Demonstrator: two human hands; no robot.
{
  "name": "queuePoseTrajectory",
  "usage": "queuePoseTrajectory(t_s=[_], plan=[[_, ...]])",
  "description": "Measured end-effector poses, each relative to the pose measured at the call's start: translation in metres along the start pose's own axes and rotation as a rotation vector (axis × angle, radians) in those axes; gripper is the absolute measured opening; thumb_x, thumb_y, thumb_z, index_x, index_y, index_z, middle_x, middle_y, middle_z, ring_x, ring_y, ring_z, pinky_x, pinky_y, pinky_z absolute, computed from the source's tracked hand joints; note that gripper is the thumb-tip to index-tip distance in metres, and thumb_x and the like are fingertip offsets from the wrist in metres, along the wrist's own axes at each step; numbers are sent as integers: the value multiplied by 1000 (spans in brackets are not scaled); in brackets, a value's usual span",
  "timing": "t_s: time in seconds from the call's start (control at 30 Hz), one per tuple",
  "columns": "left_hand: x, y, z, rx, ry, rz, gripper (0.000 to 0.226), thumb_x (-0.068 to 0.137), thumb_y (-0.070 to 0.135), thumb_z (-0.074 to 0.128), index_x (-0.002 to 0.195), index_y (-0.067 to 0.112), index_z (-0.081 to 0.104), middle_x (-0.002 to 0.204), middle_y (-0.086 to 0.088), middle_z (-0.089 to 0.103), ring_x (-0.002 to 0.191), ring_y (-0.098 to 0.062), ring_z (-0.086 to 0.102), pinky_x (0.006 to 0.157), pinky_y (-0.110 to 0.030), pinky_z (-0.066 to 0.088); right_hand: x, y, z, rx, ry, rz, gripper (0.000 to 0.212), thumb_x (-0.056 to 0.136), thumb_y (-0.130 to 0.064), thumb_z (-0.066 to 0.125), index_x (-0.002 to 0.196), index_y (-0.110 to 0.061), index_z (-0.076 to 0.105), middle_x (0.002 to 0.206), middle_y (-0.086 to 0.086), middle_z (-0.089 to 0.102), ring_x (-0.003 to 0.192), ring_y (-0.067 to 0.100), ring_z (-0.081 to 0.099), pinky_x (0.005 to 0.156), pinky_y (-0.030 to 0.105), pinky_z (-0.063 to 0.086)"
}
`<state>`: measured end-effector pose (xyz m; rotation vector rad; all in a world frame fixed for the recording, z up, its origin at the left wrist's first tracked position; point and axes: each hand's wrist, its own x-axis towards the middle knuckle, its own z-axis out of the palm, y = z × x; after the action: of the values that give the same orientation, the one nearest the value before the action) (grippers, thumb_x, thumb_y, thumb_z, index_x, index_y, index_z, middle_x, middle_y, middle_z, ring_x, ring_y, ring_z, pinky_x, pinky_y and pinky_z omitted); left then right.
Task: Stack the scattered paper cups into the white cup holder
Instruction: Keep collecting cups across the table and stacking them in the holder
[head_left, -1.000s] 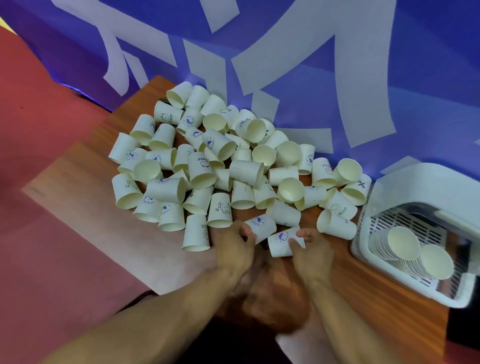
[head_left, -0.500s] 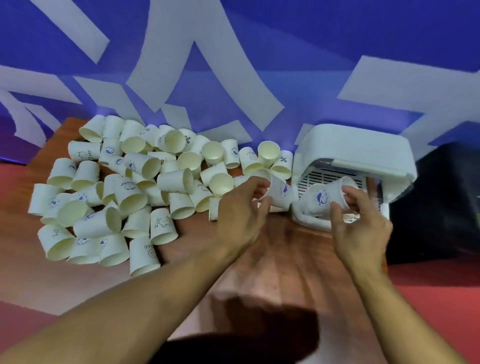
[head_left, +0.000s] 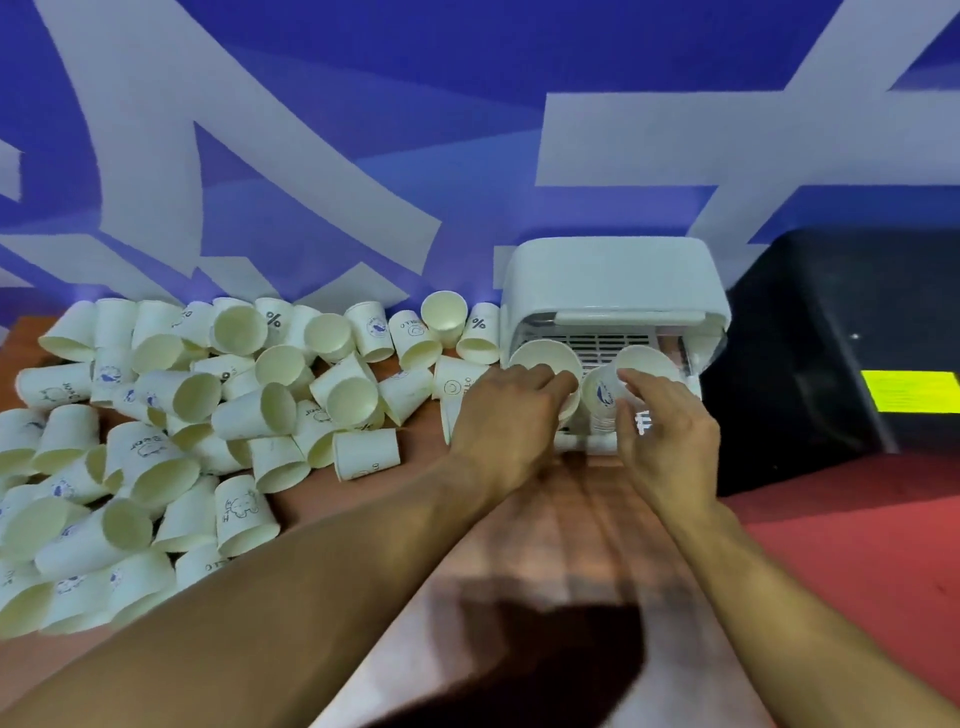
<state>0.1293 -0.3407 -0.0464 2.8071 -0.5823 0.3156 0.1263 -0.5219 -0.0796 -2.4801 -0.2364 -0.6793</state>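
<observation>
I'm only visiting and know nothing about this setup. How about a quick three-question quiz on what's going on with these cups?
1. True or false: the left hand grips the left cup and the right hand grips the right cup, both at the white cup holder.
2. The scattered cups lie: A) left of the holder, B) right of it, C) inside it.
3. Fill in: the black object bears a ___ label.
Key: 1 true; 2 A; 3 yellow.
</observation>
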Motion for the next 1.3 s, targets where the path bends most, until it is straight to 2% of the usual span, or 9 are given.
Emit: queuePoseTrajectory(t_s=[0.2, 0.3, 0.53, 0.7, 0.8, 0.87, 1.07, 1.2, 1.3], plan=[[7, -10, 29, 46, -177, 60, 25, 69, 10, 73, 90, 23, 67, 71, 2, 60, 62, -25, 58, 53, -28, 35, -1, 25, 27, -26, -194, -17, 27, 80, -3, 62, 105, -7, 71, 85, 8, 69, 75, 33, 63, 72, 43, 51], [10, -13, 41, 10, -228, 73, 25, 75, 8, 63, 97, 19, 67, 77, -2, 62, 69, -29, 59, 58, -33, 43, -6, 31, 41, -32, -287, 29, 26, 84, -14, 58, 105, -8, 71, 85, 6, 69, 76, 32, 63, 66, 38, 53], [19, -19, 59, -52, -351, 42, 27, 84, 13, 53, 107, 20, 67, 91, -4, 65, 85, -29, 60, 70, -37, 46, -4, 32, 55, 3, -253, 66, 17, 89, -16, 57, 95, -11, 72, 78, 4, 67, 73, 25, 61, 63, 32, 48], [13, -23, 58, -138, -397, 38, 28, 91, 19, 53, 116, 17, 64, 106, -7, 66, 98, -31, 60, 78, -38, 50, -4, 25, 52, -14, -295, 120, 16, 87, -14, 60, 98, -12, 72, 83, 4, 67, 77, 28, 62, 63, 31, 47], [2, -26, 51, -228, -347, 13, 40, 94, 23, 55, 133, 14, 55, 130, -9, 58, 116, -30, 53, 97, -40, 45, 1, 14, 44, -1, -300, 178, 23, 82, -8, 67, 104, -9, 71, 99, 9, 68, 90, 33, 64, 71, 37, 54], [-9, -29, 43, -258, -262, 1, 42, 94, 23, 56, 135, 14, 53, 135, -8, 54, 121, -29, 50, 101, -38, 41, 3, 1, 38, -2, -263, 177, 25, 82, -9, 66, 106, -9, 69, 104, 8, 66, 96, 31, 62, 76, 39, 53], [-58, -50, 16, -288, -183, -205, 37, 93, 35, 53, 128, 23, 56, 123, -1, 59, 107, -23, 55, 90, -39, 47, 2, -58, 26, 62, -276, 109, 26, 83, -15, 67, 108, -13, 68, 103, 3, 66, 95, 26, 60, 81, 34, 47], [-101, -76, -8, -284, -141, -360, 30, 92, 31, 55, 121, 24, 62, 117, 0, 63, 105, -20, 58, 88, -34, 47, -8, -96, 28, 114, -364, 29, 29, 82, -17, 68, 111, -14, 67, 103, 2, 65, 94, 23, 61, 79, 33, 48], [-139, -100, -24, -274, -89, -480, 27, 90, 34, 56, 115, 29, 64, 115, 5, 64, 105, -16, 59, 86, -30, 47, -17, -126, 34, 110, -465, -8, 33, 82, -19, 68, 115, -16, 66, 103, 0, 65, 93, 19, 61, 76, 25, 43]])
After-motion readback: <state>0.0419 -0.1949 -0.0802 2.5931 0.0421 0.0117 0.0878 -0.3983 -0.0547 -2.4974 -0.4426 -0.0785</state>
